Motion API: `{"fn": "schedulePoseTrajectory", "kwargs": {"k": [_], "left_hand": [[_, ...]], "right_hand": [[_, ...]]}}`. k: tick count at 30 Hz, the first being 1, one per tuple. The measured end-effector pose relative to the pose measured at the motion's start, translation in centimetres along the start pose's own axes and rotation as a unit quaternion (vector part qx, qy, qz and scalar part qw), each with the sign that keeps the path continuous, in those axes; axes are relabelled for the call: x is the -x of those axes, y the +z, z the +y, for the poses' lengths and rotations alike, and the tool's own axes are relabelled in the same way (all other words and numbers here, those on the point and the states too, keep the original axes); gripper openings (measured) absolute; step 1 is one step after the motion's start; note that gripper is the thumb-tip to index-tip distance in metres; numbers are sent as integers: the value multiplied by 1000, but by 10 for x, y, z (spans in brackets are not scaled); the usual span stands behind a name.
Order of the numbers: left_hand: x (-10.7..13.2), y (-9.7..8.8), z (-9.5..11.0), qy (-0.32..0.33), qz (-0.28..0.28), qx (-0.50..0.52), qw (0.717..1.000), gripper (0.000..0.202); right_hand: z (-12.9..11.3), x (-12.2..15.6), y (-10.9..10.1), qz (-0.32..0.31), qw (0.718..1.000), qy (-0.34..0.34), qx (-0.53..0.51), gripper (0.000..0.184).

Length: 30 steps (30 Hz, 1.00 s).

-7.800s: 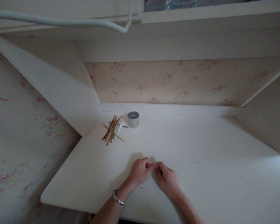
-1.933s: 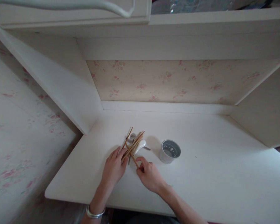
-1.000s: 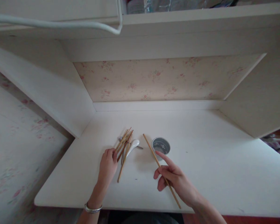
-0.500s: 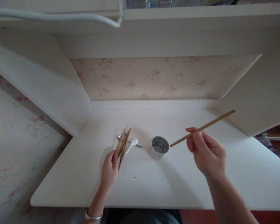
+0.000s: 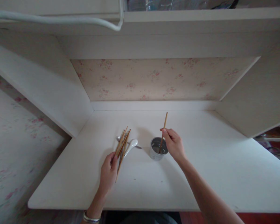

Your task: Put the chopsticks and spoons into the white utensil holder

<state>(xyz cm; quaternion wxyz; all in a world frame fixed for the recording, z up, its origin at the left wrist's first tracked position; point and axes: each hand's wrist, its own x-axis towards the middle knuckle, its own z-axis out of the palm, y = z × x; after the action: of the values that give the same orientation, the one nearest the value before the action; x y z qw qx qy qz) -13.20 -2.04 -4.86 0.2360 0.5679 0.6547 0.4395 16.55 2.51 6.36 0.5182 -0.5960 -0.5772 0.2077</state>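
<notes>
My right hand (image 5: 174, 142) pinches a single wooden chopstick (image 5: 165, 120) near its upper part. The chopstick's lower end is inside a grey perforated metal cup (image 5: 156, 154), which stands upright on the white desk. Left of the cup, my left hand (image 5: 109, 169) is closed round a bunch of several chopsticks (image 5: 122, 145), their tips fanned away from me. Beside and partly under the bunch lie a white soup spoon (image 5: 132, 143) and a metal spoon (image 5: 118, 138), whose handle passes beneath the white one.
The white desktop (image 5: 214, 174) has side panels (image 5: 51, 87) left and right and a low ledge at the back. A shelf (image 5: 200, 16) hangs overhead, with a white cable (image 5: 60, 20) along its left part.
My right hand has moved left and turned the chopstick from slanting to nearly upright, lowering its end into the cup. My left hand has barely moved.
</notes>
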Motion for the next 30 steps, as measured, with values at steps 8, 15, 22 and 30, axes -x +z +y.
{"fn": "schedulePoseTrajectory", "kwargs": {"k": [8, 15, 22, 30], "left_hand": [[0, 0, 1, 2, -14, 9, 1000, 36], [-1, -1, 1, -12, -15, 17, 1000, 37], [0, -2, 3, -11, 7, 6, 1000, 39], [1, 0, 4, -22, 6, 34, 999, 39]], "right_hand": [[28, 12, 15, -20, 996, 55, -67, 39], [31, 12, 16, -27, 989, 80, -120, 39], [30, 15, 12, -31, 977, 140, -158, 48], [60, 56, 4, -59, 971, 114, -201, 60]]}}
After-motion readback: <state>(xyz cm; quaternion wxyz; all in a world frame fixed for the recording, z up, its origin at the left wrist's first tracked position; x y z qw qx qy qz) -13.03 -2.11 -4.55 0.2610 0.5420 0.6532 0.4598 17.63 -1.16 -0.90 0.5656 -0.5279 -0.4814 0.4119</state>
